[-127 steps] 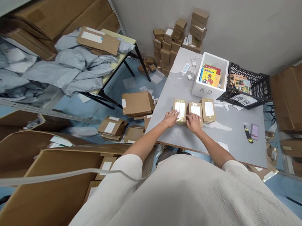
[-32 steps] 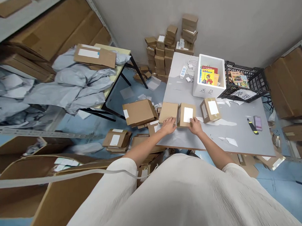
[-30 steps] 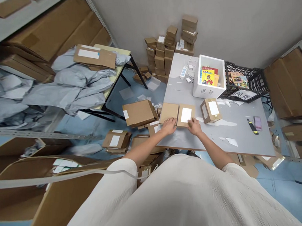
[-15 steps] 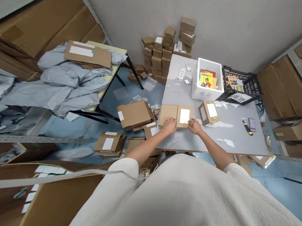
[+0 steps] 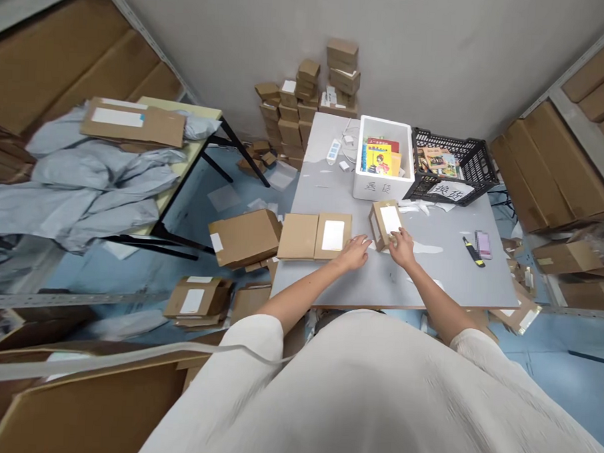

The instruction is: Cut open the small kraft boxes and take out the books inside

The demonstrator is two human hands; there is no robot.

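My right hand (image 5: 402, 248) has its fingers bent against the near right corner of a small cardboard box (image 5: 381, 223) with white labels. My left hand (image 5: 355, 253) holds nothing; its fingers are apart and point toward that box, with a gap between. Just left of it lie two flat cardboard boxes side by side on the grey table (image 5: 349, 282): a plain one (image 5: 298, 236) and one with a white label (image 5: 327, 221).
Behind the boxes stand a white foam box (image 5: 384, 189) and a black crate (image 5: 477, 164), both holding books. A cutter (image 5: 474, 252) and a phone (image 5: 483, 244) lie at the right. Grey bags (image 5: 104, 171) cover the left table; cartons (image 5: 289, 132) are stacked by the wall.
Both hands have left the flat labelled box and moved right, the right hand reaching the small cardboard box. The view has turned right.
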